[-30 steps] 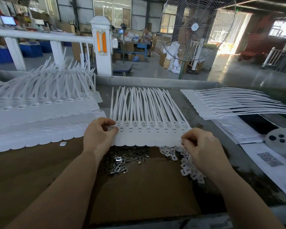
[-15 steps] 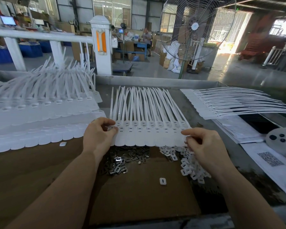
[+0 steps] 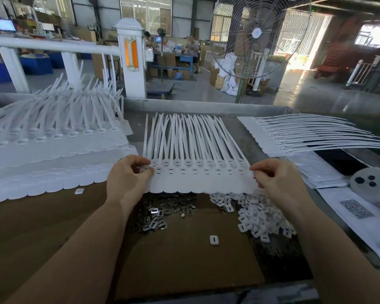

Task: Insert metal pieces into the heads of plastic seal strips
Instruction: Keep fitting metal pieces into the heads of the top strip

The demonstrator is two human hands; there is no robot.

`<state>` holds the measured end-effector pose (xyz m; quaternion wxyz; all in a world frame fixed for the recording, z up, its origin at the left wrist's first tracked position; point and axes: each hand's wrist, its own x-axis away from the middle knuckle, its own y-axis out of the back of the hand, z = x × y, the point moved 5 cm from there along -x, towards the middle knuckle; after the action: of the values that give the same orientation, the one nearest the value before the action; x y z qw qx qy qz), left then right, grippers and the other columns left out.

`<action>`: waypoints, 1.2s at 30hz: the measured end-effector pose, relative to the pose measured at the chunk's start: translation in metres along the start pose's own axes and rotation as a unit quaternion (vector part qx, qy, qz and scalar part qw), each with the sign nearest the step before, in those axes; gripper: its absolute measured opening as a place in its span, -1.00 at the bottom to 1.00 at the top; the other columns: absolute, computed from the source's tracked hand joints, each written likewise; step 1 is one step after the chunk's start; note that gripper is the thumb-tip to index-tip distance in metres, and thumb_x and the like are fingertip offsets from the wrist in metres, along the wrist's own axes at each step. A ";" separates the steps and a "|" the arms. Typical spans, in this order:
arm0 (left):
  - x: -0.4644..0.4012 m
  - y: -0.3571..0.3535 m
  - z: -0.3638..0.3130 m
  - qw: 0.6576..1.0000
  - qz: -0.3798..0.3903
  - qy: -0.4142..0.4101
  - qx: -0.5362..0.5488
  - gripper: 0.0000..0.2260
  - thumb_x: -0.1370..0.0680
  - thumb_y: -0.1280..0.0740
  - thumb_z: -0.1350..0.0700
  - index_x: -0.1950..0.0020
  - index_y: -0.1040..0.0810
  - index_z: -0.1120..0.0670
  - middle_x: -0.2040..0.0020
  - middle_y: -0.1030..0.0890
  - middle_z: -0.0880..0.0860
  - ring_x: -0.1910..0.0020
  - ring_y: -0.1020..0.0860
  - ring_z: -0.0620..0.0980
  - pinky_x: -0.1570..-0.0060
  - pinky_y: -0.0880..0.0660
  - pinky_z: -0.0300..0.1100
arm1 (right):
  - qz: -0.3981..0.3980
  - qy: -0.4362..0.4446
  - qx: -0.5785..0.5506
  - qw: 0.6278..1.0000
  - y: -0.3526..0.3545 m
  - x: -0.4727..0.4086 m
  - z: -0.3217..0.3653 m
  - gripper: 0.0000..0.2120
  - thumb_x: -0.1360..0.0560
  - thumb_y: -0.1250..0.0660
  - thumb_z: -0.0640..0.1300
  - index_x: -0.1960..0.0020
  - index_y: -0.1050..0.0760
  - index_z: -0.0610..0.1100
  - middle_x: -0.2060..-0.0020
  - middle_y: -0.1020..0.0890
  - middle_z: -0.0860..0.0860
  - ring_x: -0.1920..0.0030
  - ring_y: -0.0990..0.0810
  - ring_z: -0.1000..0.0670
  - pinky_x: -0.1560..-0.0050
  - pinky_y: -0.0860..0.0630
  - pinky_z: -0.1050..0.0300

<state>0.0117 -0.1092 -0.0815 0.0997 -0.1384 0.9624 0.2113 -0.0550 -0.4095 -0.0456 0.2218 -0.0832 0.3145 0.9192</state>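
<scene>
white plastic seal strips joined side by side in a flat row (image 3: 198,172) lie at the centre of the frame on a brown cardboard sheet (image 3: 184,260), slotted heads toward the camera, tails fanning toward the upper centre. the left hand (image 3: 127,178) grips the left end of the row, thumb and curled fingers pinching the first head. the right hand (image 3: 276,183) grips the right end, fingers curled over the last head. below the row, at lower centre, lies a pile of small dark metal pieces (image 3: 158,213); just right of it lies a pile of small white plastic slotted caps (image 3: 257,216). one loose white cap (image 3: 214,240) lies apart on the cardboard, below both piles. stacked rows of white seal strips (image 3: 53,154) fill the left of the frame. another white strip row (image 3: 305,137) lies at upper right. a large wire-guard pedestal fan (image 3: 257,36) stands at upper centre-right.
</scene>
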 end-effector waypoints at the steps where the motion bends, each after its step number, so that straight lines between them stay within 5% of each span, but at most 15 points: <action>1: 0.000 0.000 0.000 1.000 0.001 0.000 0.000 -0.90 -0.46 -0.43 0.15 0.07 -0.58 -0.02 0.16 -0.56 -0.07 0.15 -0.47 -0.17 0.08 -0.36 -0.23 | -0.002 0.000 0.002 1.000 0.000 -0.002 -0.001 -0.85 -0.50 -0.28 -0.28 0.11 -0.59 -0.10 0.24 -0.62 0.00 0.23 -0.59 0.05 0.17 -0.55 0.18; 8: 0.002 0.001 -0.002 1.000 0.007 -0.001 0.000 -0.90 -0.47 -0.43 0.16 0.05 -0.58 0.01 0.11 -0.58 -0.02 0.07 -0.50 -0.07 -0.01 -0.41 -0.18 | -0.022 -0.022 -0.008 0.999 0.000 -0.020 -0.010 -0.84 -0.50 -0.28 -0.28 0.13 -0.60 -0.09 0.34 -0.57 0.09 0.32 -0.52 0.16 0.30 -0.39 0.35; 22: 0.001 0.000 -0.003 1.000 0.007 -0.006 -0.003 -0.90 -0.47 -0.42 0.16 0.05 -0.58 0.01 0.11 -0.57 -0.01 0.13 -0.46 -0.13 0.03 -0.37 -0.21 | 0.005 -0.057 0.064 0.996 -0.003 -0.034 -0.017 -0.87 -0.45 -0.33 -0.29 0.10 -0.65 -0.16 0.16 -0.67 -0.05 0.15 -0.62 -0.03 -0.02 -0.57 -0.01; 28: 0.000 0.000 -0.002 1.000 0.004 -0.005 -0.010 -0.90 -0.46 -0.43 0.15 0.08 -0.57 -0.02 0.13 -0.56 -0.02 0.10 -0.48 -0.08 0.01 -0.41 -0.17 | 0.032 -0.106 0.030 0.993 -0.003 -0.034 -0.015 -0.80 -0.43 -0.32 -0.34 0.27 -0.60 -0.10 0.32 -0.65 -0.11 0.31 -0.59 -0.09 0.15 -0.58 0.00; 36: -0.001 0.000 -0.001 1.000 0.001 -0.008 -0.019 -0.89 -0.46 -0.44 0.15 0.09 -0.57 -0.02 0.19 -0.53 -0.03 0.16 -0.46 -0.07 0.08 -0.39 -0.18 | 0.059 -0.159 -0.008 0.986 -0.004 -0.037 -0.018 -0.90 -0.38 -0.36 -0.41 0.21 -0.62 -0.26 0.36 -0.60 -0.18 0.41 -0.50 -0.04 0.37 -0.49 0.17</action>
<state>0.0125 -0.1098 -0.0803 0.1045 -0.1381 0.9575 0.2308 -0.0198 -0.4304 -0.0510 0.2138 0.0806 0.2724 0.9347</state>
